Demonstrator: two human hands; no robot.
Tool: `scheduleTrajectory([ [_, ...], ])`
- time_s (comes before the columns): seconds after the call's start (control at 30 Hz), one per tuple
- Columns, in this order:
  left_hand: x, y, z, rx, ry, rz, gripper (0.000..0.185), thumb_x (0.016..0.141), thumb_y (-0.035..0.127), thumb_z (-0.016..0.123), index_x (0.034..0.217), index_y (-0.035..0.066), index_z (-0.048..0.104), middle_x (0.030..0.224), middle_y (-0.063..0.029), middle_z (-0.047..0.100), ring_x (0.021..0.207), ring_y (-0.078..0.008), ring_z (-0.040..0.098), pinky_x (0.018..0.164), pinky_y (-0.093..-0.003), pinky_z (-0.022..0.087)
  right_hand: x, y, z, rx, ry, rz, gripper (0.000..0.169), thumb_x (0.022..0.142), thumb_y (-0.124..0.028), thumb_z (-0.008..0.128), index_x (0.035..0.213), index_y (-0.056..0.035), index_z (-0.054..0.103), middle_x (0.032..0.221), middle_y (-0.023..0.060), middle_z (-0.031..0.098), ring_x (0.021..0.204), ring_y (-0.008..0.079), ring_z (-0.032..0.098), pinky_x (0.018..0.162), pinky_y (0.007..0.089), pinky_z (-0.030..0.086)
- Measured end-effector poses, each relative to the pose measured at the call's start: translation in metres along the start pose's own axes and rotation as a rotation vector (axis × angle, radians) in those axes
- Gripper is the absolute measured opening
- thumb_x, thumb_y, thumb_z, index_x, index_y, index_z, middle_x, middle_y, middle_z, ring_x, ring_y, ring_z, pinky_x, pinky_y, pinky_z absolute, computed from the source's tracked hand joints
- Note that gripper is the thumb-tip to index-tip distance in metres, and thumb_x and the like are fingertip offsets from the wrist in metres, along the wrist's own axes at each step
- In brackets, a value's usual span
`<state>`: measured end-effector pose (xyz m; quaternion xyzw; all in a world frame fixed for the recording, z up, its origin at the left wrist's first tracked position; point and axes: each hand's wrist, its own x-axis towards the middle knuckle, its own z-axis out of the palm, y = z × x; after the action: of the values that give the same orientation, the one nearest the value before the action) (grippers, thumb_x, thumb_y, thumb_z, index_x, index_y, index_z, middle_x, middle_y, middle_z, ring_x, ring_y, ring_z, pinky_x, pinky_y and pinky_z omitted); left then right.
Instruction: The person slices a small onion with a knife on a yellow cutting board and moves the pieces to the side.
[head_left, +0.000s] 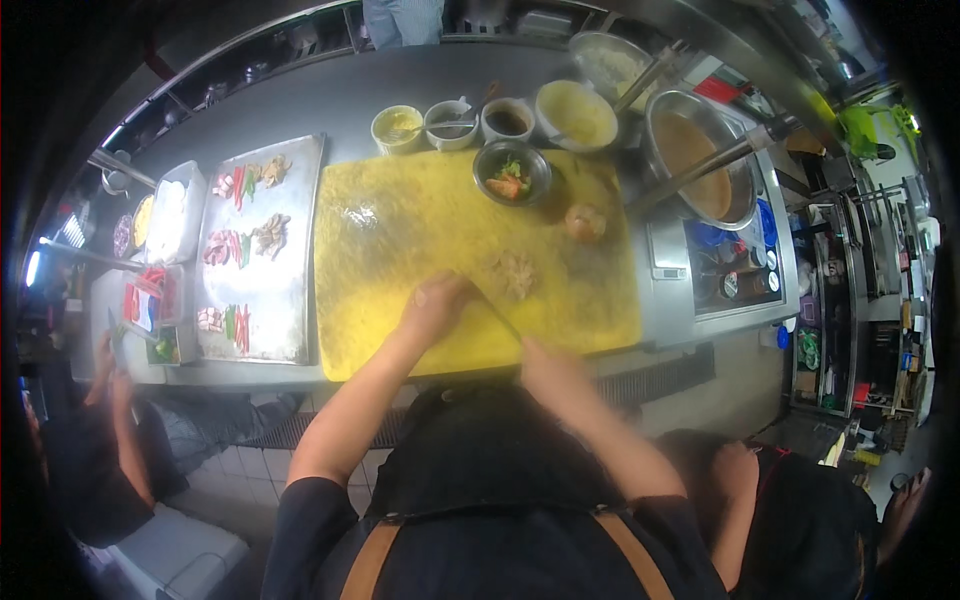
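Note:
My right hand (551, 367) grips a knife (496, 311) at the near edge of a yellow cutting board (405, 217). The blade slants up and left to my left hand (442, 300), which is curled near its tip. Whether those fingers pinch the blade is hard to make out. To the right of the blade lies a small pile of pale cut pieces (515, 274). A round, brownish onion-like item (585, 223) rests farther right on the board. A metal bowl (512, 172) with orange and green food stands at the board's far edge.
A metal tray (292, 300) left of the board holds sorted portions of cut food. White cups (397, 129) and a white bowl (577, 116) line the back. A steel bowl (701, 159) of brown liquid sits right, behind a metal post (697, 169). Co-workers (112, 450) stand on both sides.

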<state>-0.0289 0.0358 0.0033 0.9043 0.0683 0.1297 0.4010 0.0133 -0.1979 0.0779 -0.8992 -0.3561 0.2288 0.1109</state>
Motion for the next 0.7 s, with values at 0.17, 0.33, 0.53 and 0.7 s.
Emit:
scheduleTrajectory([
  [0.17,0.000,0.001,0.000,0.002,0.007,0.023,0.008,0.086,0.008,0.071,0.093,0.003,0.073,0.087,-0.0152,0.067,0.087,-0.0359,0.066,0.075,-0.0427,0.054,0.020,0.007,0.026,0.012,-0.020,0.021,0.017,0.093,-0.012,0.052,0.105,-0.0010,0.050,0.071,0.0240,0.066,0.071,0.0456,0.067,0.065,0.0568,0.050],
  [0.33,-0.003,-0.010,0.002,0.014,-0.019,0.059,0.008,0.086,0.009,0.072,0.092,0.004,0.072,0.087,-0.0142,0.067,0.089,-0.0345,0.066,0.077,-0.0422,0.054,-0.022,0.042,0.031,0.086,0.010,0.059,0.017,0.100,-0.019,0.049,0.106,-0.0035,0.049,0.074,0.0241,0.067,0.073,0.0474,0.066,0.069,0.0589,0.050],
  [0.53,-0.004,-0.010,0.005,0.028,-0.004,0.045,0.009,0.088,0.012,0.065,0.093,0.007,0.071,0.088,-0.0144,0.065,0.089,-0.0354,0.064,0.078,-0.0449,0.052,-0.020,0.011,-0.005,0.069,-0.065,0.082,0.018,0.101,-0.021,0.048,0.106,-0.0040,0.049,0.074,0.0249,0.066,0.074,0.0481,0.066,0.069,0.0593,0.049],
  [0.7,-0.003,-0.003,0.002,0.032,0.020,0.069,0.008,0.085,0.007,0.072,0.092,0.003,0.071,0.087,-0.0145,0.066,0.089,-0.0357,0.064,0.077,-0.0435,0.053,0.010,-0.004,0.009,0.059,-0.090,0.079,0.018,0.100,-0.020,0.047,0.107,-0.0026,0.049,0.074,0.0247,0.067,0.074,0.0465,0.067,0.069,0.0588,0.050],
])
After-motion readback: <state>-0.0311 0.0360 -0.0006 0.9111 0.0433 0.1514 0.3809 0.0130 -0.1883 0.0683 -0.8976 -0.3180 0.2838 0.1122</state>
